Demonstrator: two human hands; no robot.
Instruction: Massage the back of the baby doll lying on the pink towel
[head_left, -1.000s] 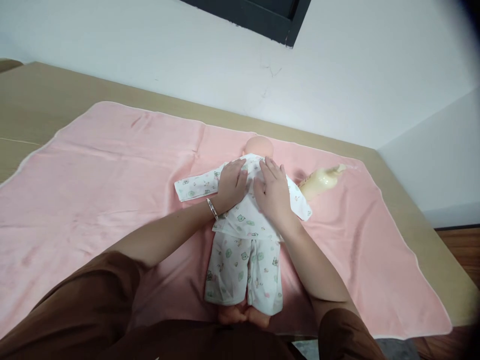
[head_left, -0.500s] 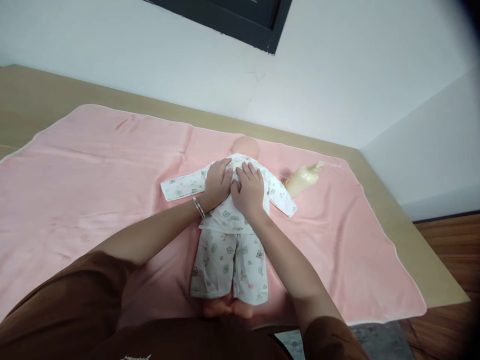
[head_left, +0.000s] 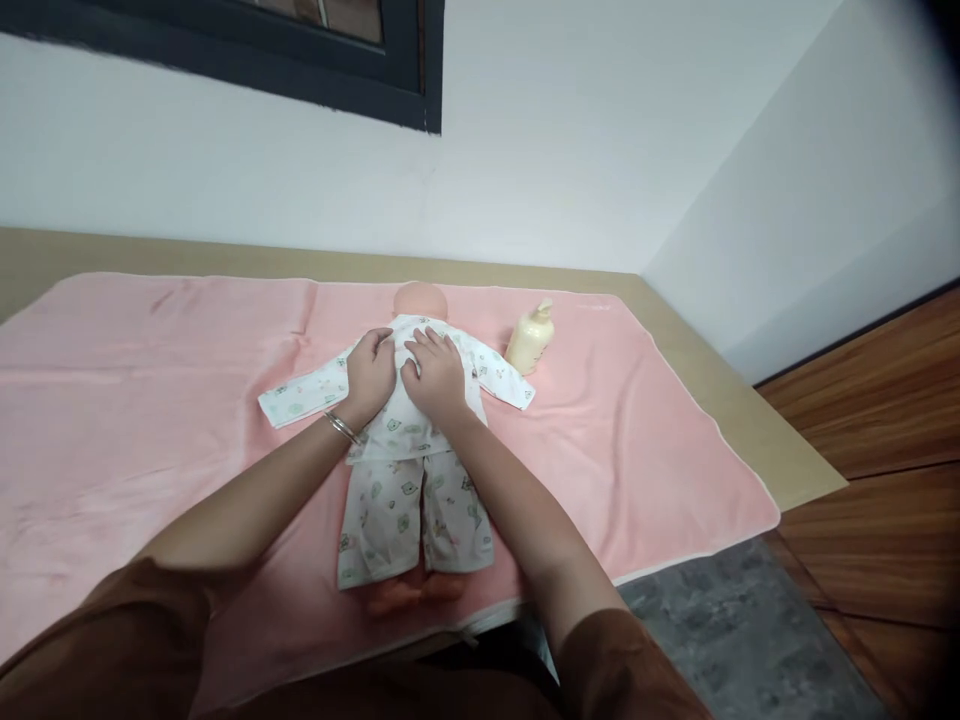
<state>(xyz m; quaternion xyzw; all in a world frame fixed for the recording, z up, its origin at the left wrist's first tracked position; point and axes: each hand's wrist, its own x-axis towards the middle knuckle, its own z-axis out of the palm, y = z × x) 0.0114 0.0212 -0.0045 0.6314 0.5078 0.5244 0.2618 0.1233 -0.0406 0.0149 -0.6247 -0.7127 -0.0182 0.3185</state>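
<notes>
Left hand (head_left: 371, 368), right hand (head_left: 436, 376) now closer together, apparently flat, empty, atop doll (head_left: 411, 505)

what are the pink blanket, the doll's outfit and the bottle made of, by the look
Blanket: soft matte fleece or terry, seemingly; it lies in shallow wrinkles. Outfit: thin printed cloth, likely cotton knit; it creases and drapes limp. Bottle: smooth cream plastic, probably; faint sheen, moulded shape.

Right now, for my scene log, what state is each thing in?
blanket: spread over the table.
doll: lying flat on the blanket, dressed, sleeves spread out.
left hand: open, flat on the doll's top.
right hand: open, flat on the doll's top.
bottle: standing upright near the doll's sleeve.
</notes>
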